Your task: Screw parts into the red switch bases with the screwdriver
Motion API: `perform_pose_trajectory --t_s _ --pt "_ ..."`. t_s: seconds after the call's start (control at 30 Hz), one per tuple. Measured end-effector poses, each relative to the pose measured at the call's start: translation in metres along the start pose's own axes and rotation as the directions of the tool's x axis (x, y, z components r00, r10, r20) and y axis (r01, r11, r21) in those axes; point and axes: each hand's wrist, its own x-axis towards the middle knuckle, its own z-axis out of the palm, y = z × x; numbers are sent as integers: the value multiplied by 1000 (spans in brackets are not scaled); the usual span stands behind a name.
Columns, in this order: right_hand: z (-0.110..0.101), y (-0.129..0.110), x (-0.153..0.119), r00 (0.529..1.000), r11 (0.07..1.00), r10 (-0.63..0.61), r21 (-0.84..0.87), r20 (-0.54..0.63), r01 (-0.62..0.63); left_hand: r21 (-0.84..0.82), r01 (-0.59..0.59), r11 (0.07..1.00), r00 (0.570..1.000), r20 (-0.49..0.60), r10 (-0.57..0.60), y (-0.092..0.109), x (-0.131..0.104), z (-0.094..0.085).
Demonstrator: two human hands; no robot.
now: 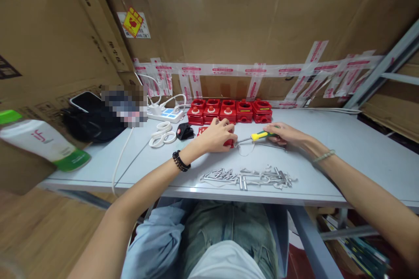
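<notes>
My left hand (pixel 216 136) presses down on a red plastic block (pixel 230 142) lying on the grey table (pixel 343 148). My right hand (pixel 283 133) grips a screwdriver with a yellow and green handle (pixel 261 135), held level, its metal tip pointing left into the red block. A row of several red blocks (pixel 229 110) stands behind my hands, along the back of the table. Close to the front edge lies a loose heap of metal screws and pins (pixel 248 177).
A white power strip with cables (pixel 165 114), white scissors (pixel 163 134) and a small black object (pixel 185 131) lie left of the blocks. A black bag with a phone on it (pixel 87 117) and a white bottle (pixel 42 141) sit far left. Cardboard walls surround the table.
</notes>
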Motion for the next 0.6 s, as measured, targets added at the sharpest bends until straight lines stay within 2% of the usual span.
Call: perform_pose_trajectory --t_s 0.13,0.23,0.33,0.43,0.5,0.6 --pt "10 2 7 981 997 71 -2 -183 -73 16 -9 1000 1000 -7 9 0 0 0" --pt "15 0 11 970 995 93 42 -226 -86 31 -18 999 1000 -4 18 -1 0 0" --pt "14 -8 9 963 993 86 103 -257 -61 35 -21 999 1000 10 20 -1 -1 0" --pt "4 -21 -1 936 990 27 137 -352 23 33 -16 999 1000 20 15 0 -1 -2" --pt "-6 -29 -12 900 983 -22 152 -435 98 30 -6 1000 1000 23 5 1 -2 -4" --pt "-22 -39 -32 750 956 -101 144 -653 254 35 13 999 999 32 -14 2 -2 -6"
